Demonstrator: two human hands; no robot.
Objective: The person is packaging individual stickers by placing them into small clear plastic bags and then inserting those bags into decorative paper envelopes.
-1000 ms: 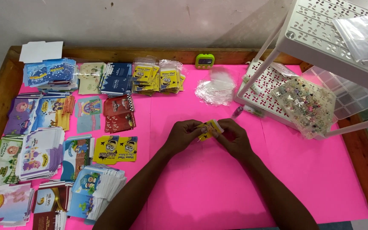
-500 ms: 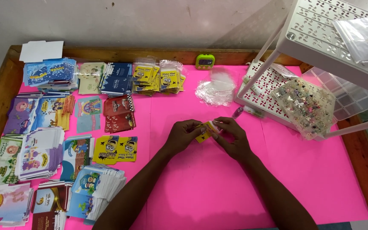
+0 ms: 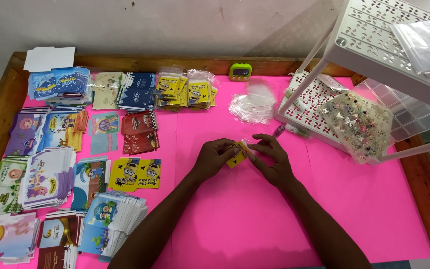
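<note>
Both forearms enter from near edge, converge at mid table. Left hand point(image 3: 215, 157) and right hand point(image 3: 270, 159) close together, fingertips pinching one small yellow card point(image 3: 237, 155) from both sides; card sits between the hands, just above pink table cover point(image 3: 235, 224), roughly centre. Card partly hidden by fingers; a clear sleeve seems to be around it, hard to tell. Elbows cut off by frame bottom.

Near-left corner: card stacks point(image 3: 110, 221), lowest ones cropped. Loose yellow cartoon cards point(image 3: 135, 173) left of the hands.

Farther: clear sleeve pile point(image 3: 252, 104) beyond the hands; yellow card packs point(image 3: 185, 90) and green timer point(image 3: 240, 71) near far edge. Right side: white perforated rack point(image 3: 389, 47), clear bead box point(image 3: 359, 124) on its lower shelf, contents too small to read. Top shelf cut off.
</note>
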